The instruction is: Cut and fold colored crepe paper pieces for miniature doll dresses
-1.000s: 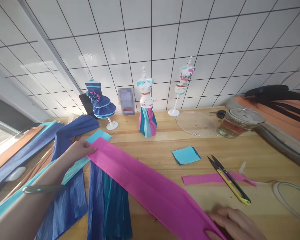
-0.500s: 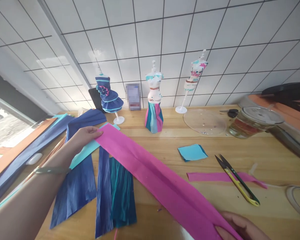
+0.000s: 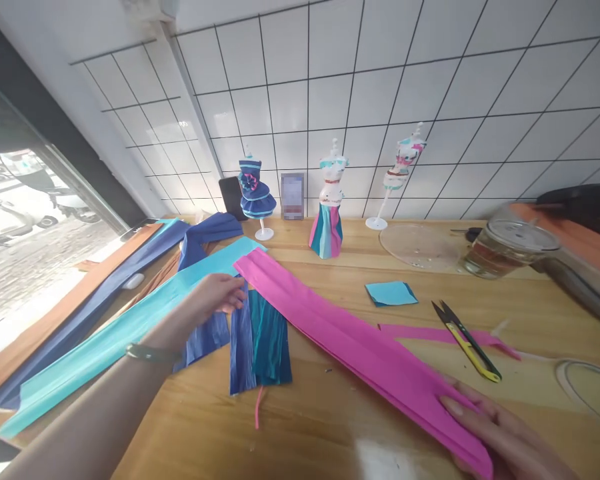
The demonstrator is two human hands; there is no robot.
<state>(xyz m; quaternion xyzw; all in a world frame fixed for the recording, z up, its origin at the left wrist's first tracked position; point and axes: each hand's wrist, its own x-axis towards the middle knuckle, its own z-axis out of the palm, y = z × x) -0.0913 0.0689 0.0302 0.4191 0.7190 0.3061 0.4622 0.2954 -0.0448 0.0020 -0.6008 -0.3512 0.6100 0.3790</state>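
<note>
A long pink crepe paper strip (image 3: 350, 333) slants across the middle of the table. Its near right end is pinched in my right hand (image 3: 500, 427), thumb on top and fingers underneath. The far end rests by the tip of a turquoise strip (image 3: 140, 310). My left hand (image 3: 223, 293) is just beside that far end, fingers loosely bent and holding nothing. It hovers at the top of a blue pleated piece (image 3: 241, 343), which lies alongside a teal pleated piece (image 3: 271, 340). Yellow-and-black thread snips (image 3: 467, 347) lie on a narrow pink strip (image 3: 420, 331) at right.
Three small dress forms stand by the tiled wall: one in a blue dress (image 3: 256, 193), one in a striped skirt (image 3: 326, 230), one tilted and bare-skirted (image 3: 404, 160). Turquoise squares (image 3: 391, 293), a clear disc (image 3: 420, 245) and a lidded glass container (image 3: 510, 250) are at right.
My left hand has let go of the pink strip's far end and drawn slightly back. My right hand still holds the near end. The view has shifted left, showing more of the turquoise strip.
</note>
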